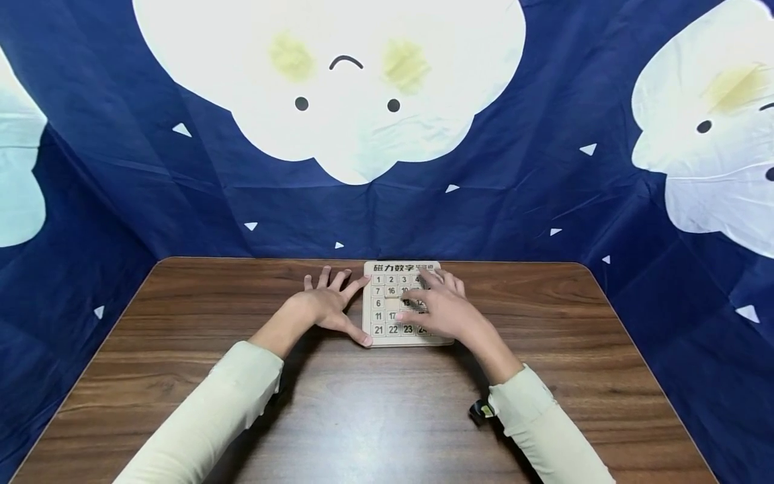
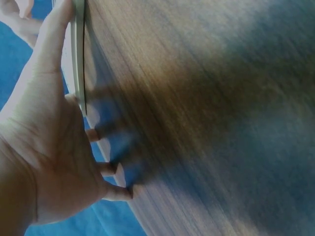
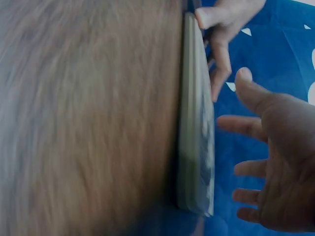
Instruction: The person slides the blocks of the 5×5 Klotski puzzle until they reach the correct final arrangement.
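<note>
A dark blue cloth with big white clouds and little white triangles hangs behind the shiny brown wooden table.

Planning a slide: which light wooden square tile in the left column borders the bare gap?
Tile 6, third from top: alone of the five, it has the gap on its right.

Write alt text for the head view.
A wooden number board lies on a brown table, with a person's left hand spread at its left edge and right hand over its numbered tiles. Behind it is dark-blue fabric with white clouds.
</note>
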{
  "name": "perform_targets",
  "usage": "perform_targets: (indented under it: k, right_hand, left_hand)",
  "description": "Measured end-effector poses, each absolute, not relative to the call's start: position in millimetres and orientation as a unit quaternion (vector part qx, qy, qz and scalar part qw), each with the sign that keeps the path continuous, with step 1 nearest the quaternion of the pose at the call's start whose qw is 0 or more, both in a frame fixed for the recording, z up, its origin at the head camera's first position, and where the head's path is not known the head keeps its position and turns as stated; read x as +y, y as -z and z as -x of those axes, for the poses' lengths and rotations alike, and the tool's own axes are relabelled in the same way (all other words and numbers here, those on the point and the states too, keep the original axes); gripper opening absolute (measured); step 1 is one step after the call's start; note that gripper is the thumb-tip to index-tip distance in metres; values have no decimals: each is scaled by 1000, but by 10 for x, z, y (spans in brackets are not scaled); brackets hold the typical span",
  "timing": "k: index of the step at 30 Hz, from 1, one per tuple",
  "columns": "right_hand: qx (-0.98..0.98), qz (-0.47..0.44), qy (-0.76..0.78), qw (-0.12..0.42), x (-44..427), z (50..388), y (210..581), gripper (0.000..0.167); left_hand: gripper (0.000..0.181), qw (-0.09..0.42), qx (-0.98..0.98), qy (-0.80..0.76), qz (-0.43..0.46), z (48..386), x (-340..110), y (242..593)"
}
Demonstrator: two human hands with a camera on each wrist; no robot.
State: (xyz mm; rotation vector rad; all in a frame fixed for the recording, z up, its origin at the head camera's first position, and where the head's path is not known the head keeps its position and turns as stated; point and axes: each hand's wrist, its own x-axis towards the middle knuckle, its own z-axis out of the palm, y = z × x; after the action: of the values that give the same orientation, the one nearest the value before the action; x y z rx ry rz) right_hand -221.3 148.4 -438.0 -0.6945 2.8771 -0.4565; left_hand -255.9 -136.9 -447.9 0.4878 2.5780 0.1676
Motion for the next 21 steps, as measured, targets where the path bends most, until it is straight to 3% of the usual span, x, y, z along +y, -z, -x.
perform_targets:
  k: [4,9,16,21]
  right_hand:
    - [953,241,153,98,1385,2240,4428,69]
    - [950,241,155,122,1393,2168,4365,62]
    - [962,211,147,91,1454,2226,4371,71]
    - [959,215,154,103,1415,2239,4463,75]
  left_hand:
    - [150,256,948,-61,-179,2556,-1372,4478]
    - [150,254,948,-65,-182,2564,-1358,4479]
    - [149,251,949,-61,-180,2574,-1362,4471]
    - [150,255,948,-61,-180,2569,-1372,4474]
